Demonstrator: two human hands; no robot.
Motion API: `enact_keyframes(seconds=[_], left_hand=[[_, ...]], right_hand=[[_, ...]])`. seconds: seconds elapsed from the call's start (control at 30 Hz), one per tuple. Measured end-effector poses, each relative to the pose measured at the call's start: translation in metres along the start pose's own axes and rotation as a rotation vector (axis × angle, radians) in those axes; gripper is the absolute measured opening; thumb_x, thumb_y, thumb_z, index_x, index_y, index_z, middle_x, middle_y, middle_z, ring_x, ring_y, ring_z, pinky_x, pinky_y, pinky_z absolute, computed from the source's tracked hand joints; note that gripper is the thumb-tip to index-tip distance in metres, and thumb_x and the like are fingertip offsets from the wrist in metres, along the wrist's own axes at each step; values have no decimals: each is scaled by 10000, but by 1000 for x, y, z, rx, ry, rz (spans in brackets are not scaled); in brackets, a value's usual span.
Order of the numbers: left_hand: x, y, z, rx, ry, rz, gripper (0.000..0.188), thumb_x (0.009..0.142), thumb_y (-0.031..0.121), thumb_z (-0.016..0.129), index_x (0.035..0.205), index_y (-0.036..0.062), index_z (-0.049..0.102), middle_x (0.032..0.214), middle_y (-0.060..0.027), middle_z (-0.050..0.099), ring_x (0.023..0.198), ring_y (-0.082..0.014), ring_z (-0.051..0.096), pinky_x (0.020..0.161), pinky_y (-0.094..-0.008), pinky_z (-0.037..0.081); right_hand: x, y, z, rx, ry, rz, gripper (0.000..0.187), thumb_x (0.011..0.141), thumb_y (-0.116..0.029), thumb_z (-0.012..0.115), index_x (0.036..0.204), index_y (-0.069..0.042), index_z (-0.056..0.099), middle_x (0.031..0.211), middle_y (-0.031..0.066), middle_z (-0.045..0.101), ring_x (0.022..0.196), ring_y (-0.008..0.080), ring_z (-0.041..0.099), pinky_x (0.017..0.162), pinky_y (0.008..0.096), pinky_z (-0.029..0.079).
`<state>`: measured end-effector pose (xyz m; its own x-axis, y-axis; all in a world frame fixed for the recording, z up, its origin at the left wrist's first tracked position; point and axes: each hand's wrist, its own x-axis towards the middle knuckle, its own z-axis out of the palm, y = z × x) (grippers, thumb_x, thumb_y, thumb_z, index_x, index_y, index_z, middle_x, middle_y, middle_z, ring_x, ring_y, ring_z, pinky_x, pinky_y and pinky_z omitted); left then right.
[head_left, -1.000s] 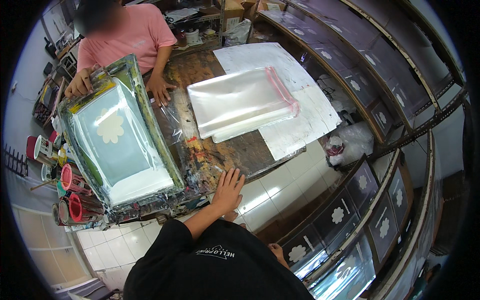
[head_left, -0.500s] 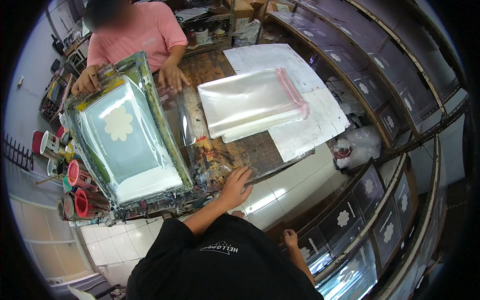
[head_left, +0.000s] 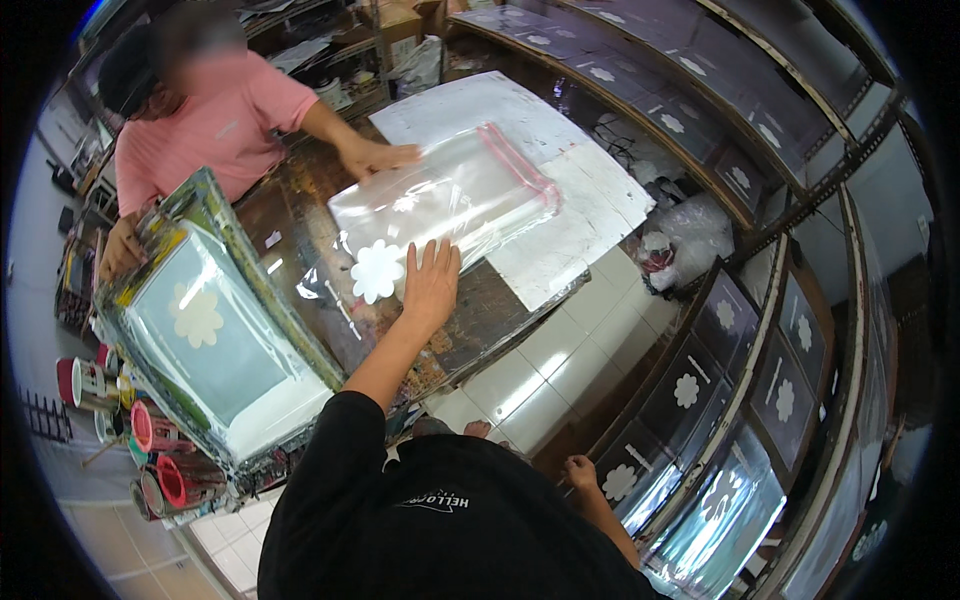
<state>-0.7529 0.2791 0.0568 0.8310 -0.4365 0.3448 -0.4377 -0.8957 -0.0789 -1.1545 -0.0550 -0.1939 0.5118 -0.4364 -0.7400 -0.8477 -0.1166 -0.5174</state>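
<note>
My left hand [head_left: 431,287] lies flat, fingers stretched, on the near edge of a clear plastic bag printed with a white flower [head_left: 377,272]. That bag stretches from beside the screen frame onto a stack of clear plastic bags [head_left: 500,195] with a pink-edged strip. Across the table, a co-worker's hand [head_left: 378,158] reaches to the far edge of the plastic. The co-worker's other hand [head_left: 122,250] grips the corner of a raised screen-printing frame [head_left: 270,290] with a pale flower in its mesh. My right hand [head_left: 580,472] hangs low at my side, fingers curled, apparently holding nothing.
White sheets [head_left: 590,200] cover the table's right part under the stack. Paint cans [head_left: 185,480] stand at the left below the frame. Racks of flower-printed sheets [head_left: 690,390] rise close on my right. A clear plastic bundle [head_left: 690,240] sits past the table's right end.
My left hand has moved from the table's near edge up onto the plastic. The co-worker's hand has moved right to the stack. The white-printed bag now shows beside the frame. My right hand stays low.
</note>
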Motion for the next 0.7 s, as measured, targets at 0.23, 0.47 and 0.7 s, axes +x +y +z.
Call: enact_keyframes(seconds=[0.23, 0.47, 0.7], left_hand=[[-7, 59, -32, -207, 77, 161, 474, 854, 150, 622, 1294, -21, 581, 1385, -172, 543, 1316, -335, 468, 1134, -616, 275], [-46, 147, -84, -379, 49, 507, 442, 850, 170, 614, 1255, -7, 611, 1394, -171, 541, 1329, -344, 457, 1126, -660, 253], [-68, 186, -108, -391, -1, 661, 522, 874, 219, 630, 1328, -20, 539, 1465, -193, 468, 1385, -363, 388, 1156, -673, 151]], right_hand=[[2, -6, 8, 311, 13, -242, 261, 965, -234, 639, 1151, -51, 648, 942, 72, 701, 857, 184, 685, 746, 327, 539], [-128, -291, -85, 1202, -591, -626, 557, 1008, -372, 575, 1480, -164, 365, 1468, 137, 432, 1243, 325, 547, 1012, 491, 475], [-114, -360, -134, 231, -323, -588, 273, 914, -216, 656, 1101, -18, 686, 1056, 111, 679, 933, 204, 660, 748, 375, 567]])
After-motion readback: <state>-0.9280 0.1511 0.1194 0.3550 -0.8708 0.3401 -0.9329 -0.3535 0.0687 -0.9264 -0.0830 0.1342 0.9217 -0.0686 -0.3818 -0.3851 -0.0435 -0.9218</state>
